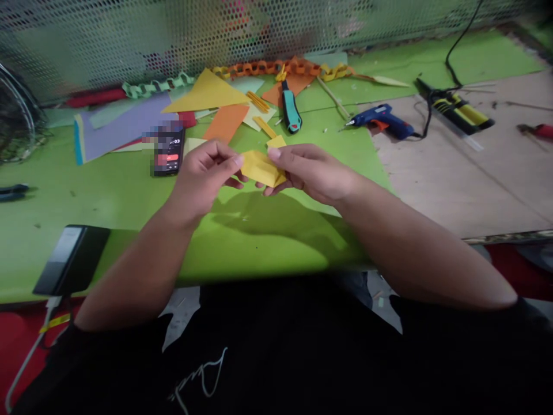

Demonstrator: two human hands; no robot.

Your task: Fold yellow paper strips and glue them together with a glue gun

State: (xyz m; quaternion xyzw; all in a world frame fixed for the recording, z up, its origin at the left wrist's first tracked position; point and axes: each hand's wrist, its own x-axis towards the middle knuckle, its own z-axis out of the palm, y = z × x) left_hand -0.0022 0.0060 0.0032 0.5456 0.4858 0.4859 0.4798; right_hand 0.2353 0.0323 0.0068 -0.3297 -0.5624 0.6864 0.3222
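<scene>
Between my two hands, above the green table (268,251), is a folded piece of yellow paper (261,167). My left hand (209,173) pinches its left end between thumb and forefinger. At the other end my right hand (315,170) grips it, thumb on top and fingers underneath. Creases run across the paper, and part of it is hidden by my right thumb. Just beyond my right hand lie a small yellow paper piece (277,142) and a narrow yellow strip (264,127).
A teal utility knife (291,108), a blue glue gun (382,120) and coloured sheets (125,127) lie beyond my hands. Paper chains (263,68) run along the mesh panel (173,46). A phone (170,151) and a black power bank (71,259) are on the left.
</scene>
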